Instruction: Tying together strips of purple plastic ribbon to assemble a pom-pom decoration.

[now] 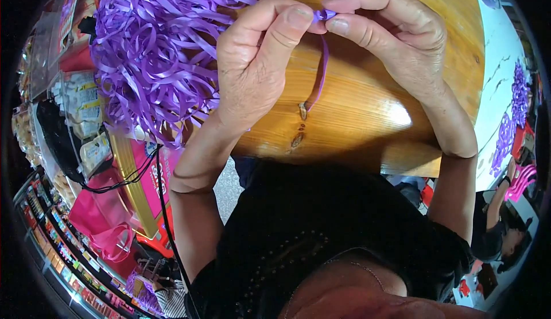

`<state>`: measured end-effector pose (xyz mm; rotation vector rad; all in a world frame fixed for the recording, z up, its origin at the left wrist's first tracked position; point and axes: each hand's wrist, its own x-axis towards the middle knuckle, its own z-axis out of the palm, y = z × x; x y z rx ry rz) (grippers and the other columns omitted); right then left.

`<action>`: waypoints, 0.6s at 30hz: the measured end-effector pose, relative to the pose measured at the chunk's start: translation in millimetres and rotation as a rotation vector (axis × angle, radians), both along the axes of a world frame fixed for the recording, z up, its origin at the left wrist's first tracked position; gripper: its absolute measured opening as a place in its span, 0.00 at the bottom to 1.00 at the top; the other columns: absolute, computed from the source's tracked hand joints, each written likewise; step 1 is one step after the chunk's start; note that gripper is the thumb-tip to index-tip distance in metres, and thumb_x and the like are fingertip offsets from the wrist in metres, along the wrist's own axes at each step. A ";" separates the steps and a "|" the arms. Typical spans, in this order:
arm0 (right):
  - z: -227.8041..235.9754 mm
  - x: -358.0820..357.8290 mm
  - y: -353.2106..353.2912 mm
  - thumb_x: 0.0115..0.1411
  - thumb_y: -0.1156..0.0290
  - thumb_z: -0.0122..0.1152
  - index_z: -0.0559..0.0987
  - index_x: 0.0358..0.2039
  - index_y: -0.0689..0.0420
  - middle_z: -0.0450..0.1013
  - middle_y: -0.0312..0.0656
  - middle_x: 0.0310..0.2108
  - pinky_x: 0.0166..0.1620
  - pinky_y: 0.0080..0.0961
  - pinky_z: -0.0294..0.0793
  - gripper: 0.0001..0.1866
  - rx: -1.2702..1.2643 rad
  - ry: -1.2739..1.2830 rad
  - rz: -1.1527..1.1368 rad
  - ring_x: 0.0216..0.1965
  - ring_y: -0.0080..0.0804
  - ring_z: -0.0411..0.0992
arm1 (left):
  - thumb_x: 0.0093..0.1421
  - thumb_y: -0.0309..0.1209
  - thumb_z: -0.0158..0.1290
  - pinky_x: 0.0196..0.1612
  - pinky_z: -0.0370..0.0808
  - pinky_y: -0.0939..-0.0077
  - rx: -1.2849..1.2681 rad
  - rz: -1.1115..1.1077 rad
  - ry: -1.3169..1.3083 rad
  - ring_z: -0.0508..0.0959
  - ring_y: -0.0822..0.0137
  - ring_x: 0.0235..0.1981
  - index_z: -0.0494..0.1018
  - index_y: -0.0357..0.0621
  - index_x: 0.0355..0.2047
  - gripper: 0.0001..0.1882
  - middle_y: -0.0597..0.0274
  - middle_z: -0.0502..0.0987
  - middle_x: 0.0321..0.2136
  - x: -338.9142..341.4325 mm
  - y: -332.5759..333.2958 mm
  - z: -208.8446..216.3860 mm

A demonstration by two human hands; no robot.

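Note:
Over the wooden table (356, 129) my two hands meet at the top middle of the view. My left hand (255, 58) pinches a thin purple ribbon (324, 72) between thumb and forefinger. Close against it, my right hand (396, 32) grips the same ribbon with thumb and forefinger. A small folded or knotted bit of the ribbon shows between the fingertips, too small to make out exactly. Its loose tail hangs down toward the tabletop. Beside my left hand lies a big heap of purple ribbons (152, 55), looped and tangled, with several strands reaching behind that hand.
Left of the table stand clear bags of pale packaged goods (86, 106), a pink bag (103, 227) and a black cable (160, 204). Shelves of goods (69, 267) line the lower left. At right, a white marble-patterned table (496, 83) bears more purple ribbons; another person (499, 238) is beside it.

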<state>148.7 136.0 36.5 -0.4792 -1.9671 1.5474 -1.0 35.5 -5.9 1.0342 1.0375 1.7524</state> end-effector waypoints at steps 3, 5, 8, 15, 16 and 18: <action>-61.8 -39.3 45.0 0.51 0.83 0.63 0.79 0.36 0.64 0.74 0.43 0.33 0.38 0.17 0.73 0.10 0.471 0.998 0.388 0.35 0.25 0.74 | 0.63 0.28 0.48 0.39 0.70 0.83 -0.024 -0.015 -0.003 0.75 0.76 0.32 0.73 0.35 0.33 0.08 0.63 0.76 0.28 5.4 5.0 3.5; -19.2 -14.5 11.9 0.51 0.83 0.62 0.79 0.36 0.64 0.74 0.43 0.33 0.38 0.17 0.73 0.10 0.275 0.492 0.217 0.35 0.25 0.74 | 0.63 0.27 0.48 0.39 0.70 0.83 -0.042 0.020 0.008 0.75 0.76 0.33 0.73 0.35 0.33 0.08 0.63 0.76 0.28 0.8 -0.9 1.4; -3.4 1.0 3.7 0.51 0.83 0.62 0.79 0.36 0.64 0.74 0.43 0.33 0.38 0.17 0.73 0.10 0.083 -0.009 0.032 0.35 0.25 0.74 | 0.62 0.27 0.49 0.37 0.70 0.83 -0.035 0.066 0.160 0.74 0.75 0.31 0.74 0.35 0.32 0.07 0.62 0.76 0.27 1.4 0.8 2.2; -0.5 2.9 5.7 0.52 0.84 0.62 0.79 0.37 0.64 0.75 0.43 0.33 0.37 0.18 0.73 0.10 0.053 -0.043 0.068 0.35 0.26 0.74 | 0.56 0.25 0.55 0.26 0.67 0.77 0.151 0.208 0.763 0.71 0.65 0.23 0.72 0.35 0.34 0.07 0.58 0.70 0.22 -2.4 -0.1 -1.4; -4.3 3.2 7.6 0.52 0.84 0.62 0.79 0.37 0.64 0.75 0.43 0.33 0.37 0.18 0.73 0.10 0.052 -0.044 0.066 0.35 0.26 0.74 | 0.55 0.25 0.56 0.24 0.66 0.77 0.241 0.237 0.868 0.70 0.64 0.22 0.72 0.36 0.34 0.08 0.58 0.69 0.22 -2.6 0.8 -2.1; -14.5 2.9 11.6 0.51 0.84 0.61 0.79 0.38 0.64 0.74 0.43 0.34 0.37 0.19 0.72 0.11 0.193 0.102 0.131 0.36 0.27 0.73 | 0.55 0.24 0.56 0.24 0.66 0.77 0.217 0.233 0.830 0.70 0.64 0.21 0.72 0.36 0.35 0.08 0.59 0.69 0.22 -2.1 -0.8 -1.0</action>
